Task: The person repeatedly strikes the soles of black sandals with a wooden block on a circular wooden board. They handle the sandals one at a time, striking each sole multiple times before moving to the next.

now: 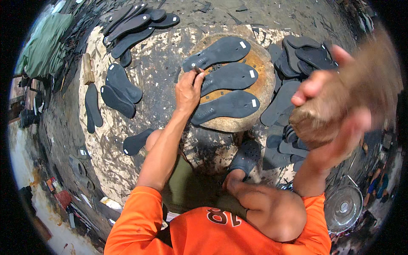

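Black rubber soles, three of them, lie side by side on a round wooden block (265, 80) at the middle of the view. The left hand (188, 90) is closed around a small metal punch (196, 68), holding it upright with its tip on the heel end of the top sole (221, 52). The middle sole (231, 77) lies just below that, and the bottom sole (227, 106) is nearest the person. Each has a small white tag near its toe end. The right hand (335, 106) is raised high, close to the camera and blurred, gripping a thick wooden mallet (365, 85); the fingers wrap its near end.

Right of the block a pile of soles (297, 55) spreads down past the raised hand. Left of it, more soles (119, 89) lie scattered on the scarred, pale work surface (148, 72), and another stack (136, 25) sits at the top left. A single sole (136, 142) rests beside the person's knee. A dark clog (246, 155) covers the foot below the block. The person wears an orange shirt (212, 233). A metal fan guard (343, 208) lies at lower right, and a green cloth (44, 42) hangs at the far left.
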A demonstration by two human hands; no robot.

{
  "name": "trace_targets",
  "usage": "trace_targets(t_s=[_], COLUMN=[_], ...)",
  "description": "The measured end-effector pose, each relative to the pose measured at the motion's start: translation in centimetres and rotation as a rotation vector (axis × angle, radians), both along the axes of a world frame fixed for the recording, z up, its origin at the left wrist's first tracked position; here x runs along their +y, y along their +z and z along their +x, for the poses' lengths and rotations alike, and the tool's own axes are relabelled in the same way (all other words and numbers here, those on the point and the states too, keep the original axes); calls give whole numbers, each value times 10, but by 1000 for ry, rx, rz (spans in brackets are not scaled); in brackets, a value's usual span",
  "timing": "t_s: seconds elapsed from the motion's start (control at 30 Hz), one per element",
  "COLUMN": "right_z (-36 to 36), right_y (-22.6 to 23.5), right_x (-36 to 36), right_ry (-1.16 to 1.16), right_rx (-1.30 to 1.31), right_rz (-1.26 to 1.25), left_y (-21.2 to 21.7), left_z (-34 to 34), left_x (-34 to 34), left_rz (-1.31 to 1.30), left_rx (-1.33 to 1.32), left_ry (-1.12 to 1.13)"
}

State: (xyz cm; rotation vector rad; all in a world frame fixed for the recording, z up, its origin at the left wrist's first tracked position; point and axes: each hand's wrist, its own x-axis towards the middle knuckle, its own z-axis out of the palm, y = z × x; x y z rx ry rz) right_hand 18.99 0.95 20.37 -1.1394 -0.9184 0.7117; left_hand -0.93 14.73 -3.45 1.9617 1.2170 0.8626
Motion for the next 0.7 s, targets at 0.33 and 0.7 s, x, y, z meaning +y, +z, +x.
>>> trace_targets(t_s=[0.33, 0.7], right_z=[9, 1], right_y=[-187, -204], right_x=[-38, -50], right_ry=[570, 511], right_rx=[207, 283], right_rz=[-932, -954], left_y=[0, 15], left_z=[14, 6], left_x=[10, -29], left_rz=[8, -190], left_rx=[-147, -53], left_ry=[55, 56])
